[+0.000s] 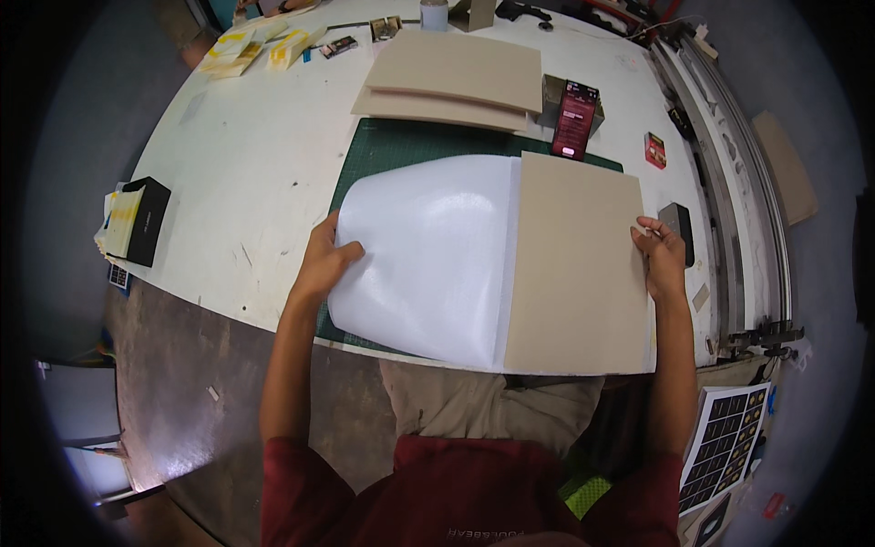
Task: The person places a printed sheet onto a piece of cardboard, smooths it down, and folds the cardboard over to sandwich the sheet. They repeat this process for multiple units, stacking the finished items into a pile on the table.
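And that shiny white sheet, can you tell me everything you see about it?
The white sheet looks thin, smooth and glossy, perhaps plastic or coated paper. Its left part curves, with the left hand holding that edge, thumb on top. It covers part of the green mat; right of it is the tan board.

The person's two hands (330, 259) (662, 259); one glossy white sheet (428, 260); one green mat (392, 148); one lit phone (574, 120).
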Demonstrator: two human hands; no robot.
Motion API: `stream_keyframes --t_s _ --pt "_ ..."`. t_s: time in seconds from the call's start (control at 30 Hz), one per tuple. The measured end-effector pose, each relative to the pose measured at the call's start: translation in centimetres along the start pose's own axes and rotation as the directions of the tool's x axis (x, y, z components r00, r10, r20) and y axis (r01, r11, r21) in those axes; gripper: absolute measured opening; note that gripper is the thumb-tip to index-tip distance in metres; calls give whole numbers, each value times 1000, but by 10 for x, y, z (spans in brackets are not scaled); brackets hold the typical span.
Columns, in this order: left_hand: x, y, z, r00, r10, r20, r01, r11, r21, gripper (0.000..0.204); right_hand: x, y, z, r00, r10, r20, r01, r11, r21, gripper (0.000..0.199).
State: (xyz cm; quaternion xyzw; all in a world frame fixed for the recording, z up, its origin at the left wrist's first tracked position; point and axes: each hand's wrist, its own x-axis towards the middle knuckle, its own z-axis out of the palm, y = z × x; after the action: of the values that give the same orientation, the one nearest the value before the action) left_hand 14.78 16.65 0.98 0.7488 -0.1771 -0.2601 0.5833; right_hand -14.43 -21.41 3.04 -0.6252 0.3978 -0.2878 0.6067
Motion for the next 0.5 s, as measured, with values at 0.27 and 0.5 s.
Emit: stream_keyframes --t_s 0.27,0.5 --pt "1 2 0 1000 5 -9 -4 999 35 57 -1 -1 10 999 -26 -25 24 997 -80 30" --pt "-1 6 2 1000 25 -17 -24 998 60 60 -3 -8 18 998 -50 -38 46 994 -96 29"
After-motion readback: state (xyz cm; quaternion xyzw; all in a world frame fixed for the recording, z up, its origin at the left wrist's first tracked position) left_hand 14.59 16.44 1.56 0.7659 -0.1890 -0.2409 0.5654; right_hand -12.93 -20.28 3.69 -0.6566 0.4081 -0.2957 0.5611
